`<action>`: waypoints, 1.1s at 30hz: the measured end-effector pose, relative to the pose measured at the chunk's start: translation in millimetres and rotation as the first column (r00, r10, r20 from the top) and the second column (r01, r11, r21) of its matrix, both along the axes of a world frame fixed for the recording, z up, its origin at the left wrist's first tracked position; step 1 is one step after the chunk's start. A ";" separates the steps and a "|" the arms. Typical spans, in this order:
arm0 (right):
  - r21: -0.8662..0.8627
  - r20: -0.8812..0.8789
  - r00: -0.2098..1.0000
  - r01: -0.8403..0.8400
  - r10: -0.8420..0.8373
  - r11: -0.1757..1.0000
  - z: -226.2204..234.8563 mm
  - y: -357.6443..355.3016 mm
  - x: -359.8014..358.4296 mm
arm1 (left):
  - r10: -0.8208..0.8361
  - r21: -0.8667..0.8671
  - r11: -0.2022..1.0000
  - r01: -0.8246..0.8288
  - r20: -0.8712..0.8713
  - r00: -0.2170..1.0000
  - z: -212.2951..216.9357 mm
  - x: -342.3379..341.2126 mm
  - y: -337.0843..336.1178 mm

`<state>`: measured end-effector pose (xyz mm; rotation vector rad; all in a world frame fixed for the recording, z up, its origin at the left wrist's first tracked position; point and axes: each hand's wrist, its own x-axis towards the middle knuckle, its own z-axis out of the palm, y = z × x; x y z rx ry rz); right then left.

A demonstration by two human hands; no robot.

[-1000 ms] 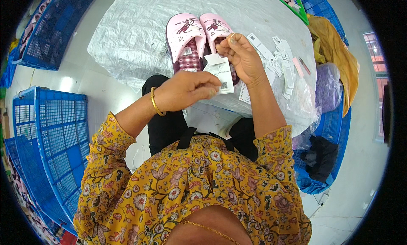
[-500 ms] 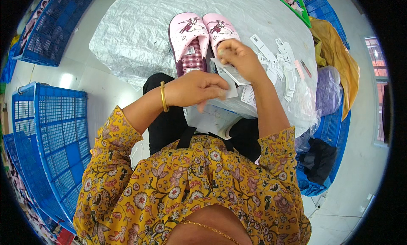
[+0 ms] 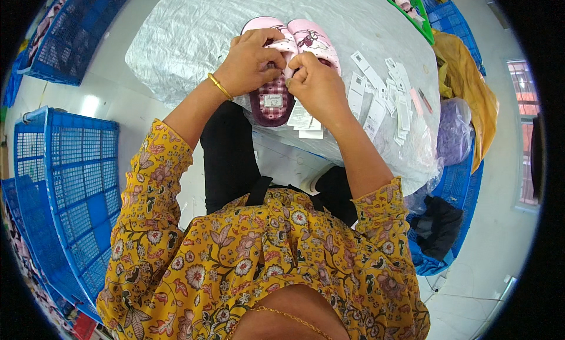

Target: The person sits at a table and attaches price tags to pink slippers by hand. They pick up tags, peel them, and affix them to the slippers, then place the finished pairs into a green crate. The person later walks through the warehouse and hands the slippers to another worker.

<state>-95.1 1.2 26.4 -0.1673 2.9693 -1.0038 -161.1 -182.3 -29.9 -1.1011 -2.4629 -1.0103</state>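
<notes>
A pair of pink slippers lies side by side with toes pointing away from me. The left slipper (image 3: 271,107) has a plaid insole with a small label, and the right slipper (image 3: 313,36) shows a dark printed figure on its upper. My left hand (image 3: 252,60) is closed on the left slipper's upper, thumb at its opening. My right hand (image 3: 318,88) pinches at the inner edge of that upper, between both slippers; what its fingertips hold is hidden. White paper tags (image 3: 311,128) lie just below the right hand, beside the left slipper's heel.
More white tags (image 3: 400,99) are scattered on the plastic-covered table (image 3: 182,52), with a dark pen-like tool (image 3: 425,101) beside them. Blue crates (image 3: 82,193) stand at the left. A green crate (image 3: 421,16), yellow cloth (image 3: 465,87) and purple bagged bundle (image 3: 454,131) are at the right.
My left hand has moved up and away from the tags onto the left slipper. My right hand has shifted slightly down and left, to the gap between the slippers. The tags now lie lower.
</notes>
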 end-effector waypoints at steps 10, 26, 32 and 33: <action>0.139 -0.166 0.983 0.097 -0.073 0.986 -12.9 -14.8 -2.1 | 0.038 -0.007 0.999 -0.038 -0.007 0.999 -1.6 3.0 1.2; 0.344 -0.327 0.945 0.114 0.005 0.932 -15.1 -20.7 -3.3 | 0.041 0.032 0.999 -0.040 -0.030 0.999 -3.3 3.8 4.4; 0.401 -0.396 0.916 0.103 0.071 0.910 -24.2 -19.0 -11.0 | 0.051 0.006 0.999 -0.050 -0.068 0.996 -4.3 2.0 6.9; 0.389 -0.394 0.917 0.108 0.059 0.915 -24.4 -18.7 -11.2 | 0.053 0.000 0.999 -0.054 -0.077 0.996 -3.6 1.5 7.6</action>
